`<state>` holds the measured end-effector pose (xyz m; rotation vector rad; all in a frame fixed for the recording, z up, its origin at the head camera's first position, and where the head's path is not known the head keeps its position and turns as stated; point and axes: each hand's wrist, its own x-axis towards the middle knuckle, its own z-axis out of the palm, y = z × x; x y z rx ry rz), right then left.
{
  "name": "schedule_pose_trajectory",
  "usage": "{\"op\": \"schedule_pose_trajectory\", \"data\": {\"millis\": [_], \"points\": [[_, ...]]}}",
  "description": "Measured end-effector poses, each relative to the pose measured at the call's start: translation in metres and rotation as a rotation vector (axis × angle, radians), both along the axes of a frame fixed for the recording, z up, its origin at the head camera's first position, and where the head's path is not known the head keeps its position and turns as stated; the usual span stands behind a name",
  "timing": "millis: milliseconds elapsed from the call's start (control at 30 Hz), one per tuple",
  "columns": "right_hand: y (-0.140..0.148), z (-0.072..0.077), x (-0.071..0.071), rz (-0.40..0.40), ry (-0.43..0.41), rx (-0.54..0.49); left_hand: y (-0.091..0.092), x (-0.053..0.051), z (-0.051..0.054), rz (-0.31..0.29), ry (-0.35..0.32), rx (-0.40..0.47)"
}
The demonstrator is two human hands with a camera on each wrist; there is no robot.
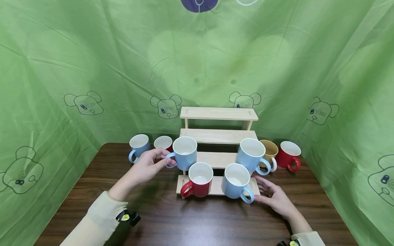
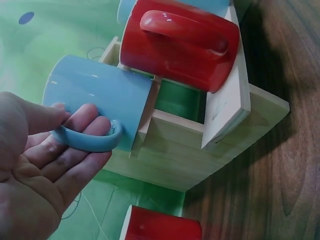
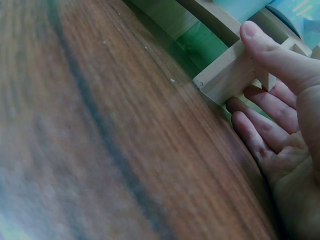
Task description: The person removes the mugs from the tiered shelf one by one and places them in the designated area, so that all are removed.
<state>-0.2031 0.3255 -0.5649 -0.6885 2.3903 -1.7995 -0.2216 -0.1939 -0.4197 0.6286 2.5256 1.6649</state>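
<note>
My left hand (image 1: 147, 167) pinches the handle of a light blue mug (image 1: 185, 154), upright at the left of the rack's second tier. In the left wrist view, the thumb and fingers of this hand (image 2: 47, 165) hold the looped handle of the blue mug (image 2: 97, 92). On the lowest tier of the wooden rack (image 1: 218, 181) stand a red mug (image 1: 200, 181) and a blue mug (image 1: 235, 182); another blue mug (image 1: 250, 156) stands behind at right. My right hand (image 1: 275, 197) grips the rack's lower right end, thumb (image 3: 267, 47) against the wood (image 3: 227, 75).
Behind the rack's left side are a blue mug (image 1: 140, 146) and a red mug (image 1: 163, 142). To its right stand a yellow mug (image 1: 268, 150) with a white handle and a red mug (image 1: 286, 157). Green cloth (image 1: 123, 68) hangs around the dark wooden table (image 1: 184, 225).
</note>
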Motion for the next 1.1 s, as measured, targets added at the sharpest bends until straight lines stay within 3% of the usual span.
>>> {"op": "schedule_pose_trajectory", "data": {"millis": [367,667,1100], "points": [[-0.0010,0.0001,-0.0002,-0.018,-0.052,0.000,0.0023,0.0020,-0.0045,0.062,0.031,0.024],[-0.0002,-0.0004,-0.0001,-0.023,-0.054,0.000,-0.0005,0.0039,-0.0072,0.092,0.121,0.029],[0.0002,0.0002,0.0004,-0.027,-0.027,0.005,-0.0066,0.0053,0.0027,0.119,0.172,0.062]]}}
